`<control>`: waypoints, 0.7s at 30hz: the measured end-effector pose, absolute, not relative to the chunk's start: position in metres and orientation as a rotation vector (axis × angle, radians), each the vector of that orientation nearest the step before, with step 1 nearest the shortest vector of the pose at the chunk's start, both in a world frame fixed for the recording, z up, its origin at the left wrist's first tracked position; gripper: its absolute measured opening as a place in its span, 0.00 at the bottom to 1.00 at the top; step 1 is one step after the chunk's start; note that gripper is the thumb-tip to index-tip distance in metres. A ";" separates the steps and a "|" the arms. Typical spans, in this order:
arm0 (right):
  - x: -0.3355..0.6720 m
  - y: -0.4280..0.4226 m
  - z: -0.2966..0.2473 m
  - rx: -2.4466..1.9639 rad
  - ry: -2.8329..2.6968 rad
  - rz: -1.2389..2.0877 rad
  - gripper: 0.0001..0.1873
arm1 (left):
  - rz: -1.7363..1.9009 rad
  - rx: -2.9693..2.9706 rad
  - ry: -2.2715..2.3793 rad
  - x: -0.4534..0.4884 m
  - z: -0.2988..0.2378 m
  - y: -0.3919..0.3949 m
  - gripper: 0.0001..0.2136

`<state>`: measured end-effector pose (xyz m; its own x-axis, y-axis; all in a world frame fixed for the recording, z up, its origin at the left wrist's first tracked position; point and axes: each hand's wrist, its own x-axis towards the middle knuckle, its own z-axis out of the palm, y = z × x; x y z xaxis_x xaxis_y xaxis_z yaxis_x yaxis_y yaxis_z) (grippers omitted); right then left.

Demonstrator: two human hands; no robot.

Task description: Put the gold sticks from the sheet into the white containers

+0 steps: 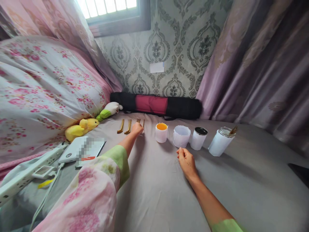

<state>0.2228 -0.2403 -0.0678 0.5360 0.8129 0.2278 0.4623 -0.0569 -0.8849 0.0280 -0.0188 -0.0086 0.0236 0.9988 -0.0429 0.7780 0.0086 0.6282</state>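
Observation:
My left hand (137, 128) reaches to the row of gold-coloured rods, its fingers closed at the third bundle, whose tips show just above them. The fingers hide the lower part of that bundle. To its left lie two more bundles of gold-coloured bent rods (128, 127), and a single rod (144, 123) stands out to its right. My right hand (186, 161) rests near the bed sheet with its fingertips pinched together and nothing visible in them. Just beyond it sits a wide white-wrapped cup (181, 138).
Beside the cup are an orange-lined white cup (161, 135), a dark-mouthed can (199, 141) and a glass jar (219, 144) with gold-coloured rods. At left lie a power strip (26, 177), a white box-like device (72, 151) and plush toys (83, 127). A black-and-red bag (154, 104) lines the wall.

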 end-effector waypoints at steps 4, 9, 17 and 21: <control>0.223 -0.240 -0.068 -1.690 -1.067 0.418 0.24 | 0.673 1.589 1.667 0.034 -0.012 -0.025 0.01; 0.223 -0.240 -0.066 -1.709 -1.071 0.431 0.24 | 0.784 1.303 1.455 0.038 -0.020 -0.036 0.02; 0.223 -0.241 -0.066 -1.703 -1.089 0.425 0.23 | 0.899 0.969 1.179 0.038 -0.030 -0.053 0.04; 0.222 -0.241 -0.066 -1.704 -1.085 0.427 0.23 | 0.925 0.863 1.091 0.037 -0.034 -0.059 0.03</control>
<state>0.2222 -0.2410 -0.0658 0.5298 0.8214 0.2113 0.4574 -0.0669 -0.8867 0.0371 -0.0587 -0.0340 0.1937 0.9220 -0.3353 -0.1799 0.3693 0.9117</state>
